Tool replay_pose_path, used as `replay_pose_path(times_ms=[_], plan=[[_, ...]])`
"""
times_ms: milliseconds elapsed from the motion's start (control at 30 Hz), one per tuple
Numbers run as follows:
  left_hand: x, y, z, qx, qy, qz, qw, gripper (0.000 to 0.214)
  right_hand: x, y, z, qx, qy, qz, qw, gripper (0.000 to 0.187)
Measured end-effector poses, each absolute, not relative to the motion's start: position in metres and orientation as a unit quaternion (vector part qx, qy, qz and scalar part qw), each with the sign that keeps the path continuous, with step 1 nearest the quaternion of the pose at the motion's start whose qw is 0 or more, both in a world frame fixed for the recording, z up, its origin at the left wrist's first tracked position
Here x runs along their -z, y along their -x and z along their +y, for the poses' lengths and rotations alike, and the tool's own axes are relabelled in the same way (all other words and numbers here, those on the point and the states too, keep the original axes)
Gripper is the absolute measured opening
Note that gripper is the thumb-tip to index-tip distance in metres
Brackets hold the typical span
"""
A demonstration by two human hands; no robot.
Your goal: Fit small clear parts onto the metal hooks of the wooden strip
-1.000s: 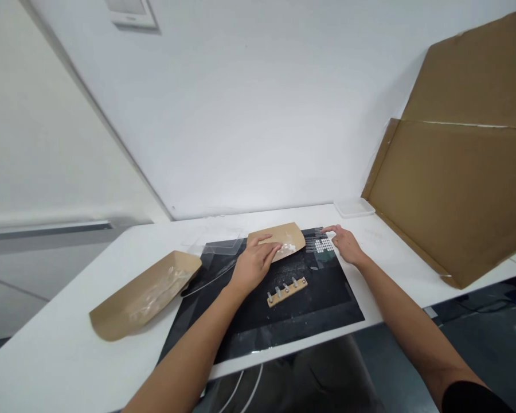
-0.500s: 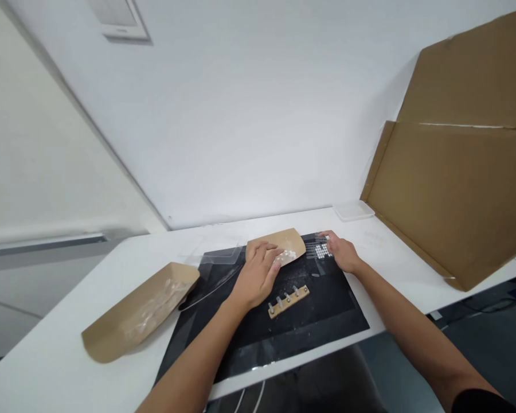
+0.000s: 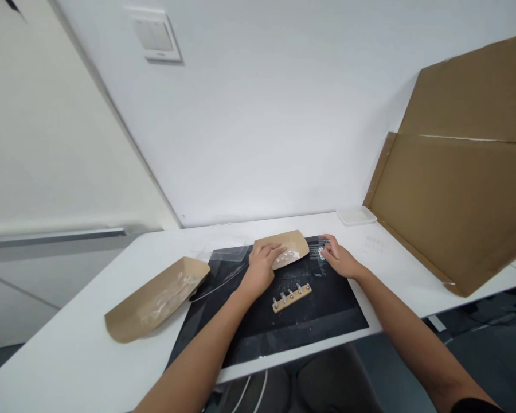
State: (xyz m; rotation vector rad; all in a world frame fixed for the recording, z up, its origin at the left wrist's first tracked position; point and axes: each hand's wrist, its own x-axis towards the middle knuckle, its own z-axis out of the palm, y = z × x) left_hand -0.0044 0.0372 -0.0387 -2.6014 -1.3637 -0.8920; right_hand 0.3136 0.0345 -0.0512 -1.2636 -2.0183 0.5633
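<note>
My left hand [image 3: 260,265] lies palm down on the near edge of a small brown paper tray [image 3: 289,246] that holds small white pieces. Its fingers are spread flat. My right hand [image 3: 337,257] rests on a sheet of small white pads [image 3: 317,250] at the back of the black mat [image 3: 327,310], fingers curled over the sheet. A small wooden strip with several metal studs [image 3: 292,296] lies on the mat just in front of both hands.
A larger brown paper tray [image 3: 157,297] with clear plastic pieces sits at the left on the white table [image 3: 69,344]. A clear plastic sheet [image 3: 226,255] lies behind the mat. A shallow white lid [image 3: 356,215] and big cardboard panels [image 3: 460,189] stand at the right.
My right hand has drawn back a little and curled over the sheet of white pads. My left hand stays on the small tray. The camera view has shifted.
</note>
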Motion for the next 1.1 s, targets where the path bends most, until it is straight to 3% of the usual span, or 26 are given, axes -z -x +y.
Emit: replay_pose_path(times_ms=[133,333,700,867,933,1100], plan=[[0.037,0.003,0.034,0.302,0.834,-0.460,0.052,0.075,0.053,-0.319,0.036,-0.212,0.482,-0.771,0.358,0.049],[0.028,-0.005,0.024,0.320,0.817,-0.477,0.047,0.059,0.059,-0.325,0.043,-0.200,0.498,-0.756,0.376,0.050],[0.024,0.000,0.030,0.402,0.734,-0.547,0.018,0.087,0.067,-0.326,0.047,-0.186,0.515,-0.746,0.378,0.058],[0.023,0.003,0.032,0.383,0.767,-0.515,0.013,0.047,0.063,-0.325,0.044,-0.183,0.517,-0.749,0.373,0.059],[0.025,0.002,0.032,0.375,0.780,-0.501,0.013,0.041,0.063,-0.325,0.044,-0.184,0.517,-0.750,0.369,0.059],[0.034,-0.002,0.034,0.392,0.769,-0.504,0.017,0.075,0.063,-0.324,0.043,-0.188,0.514,-0.753,0.365,0.059]])
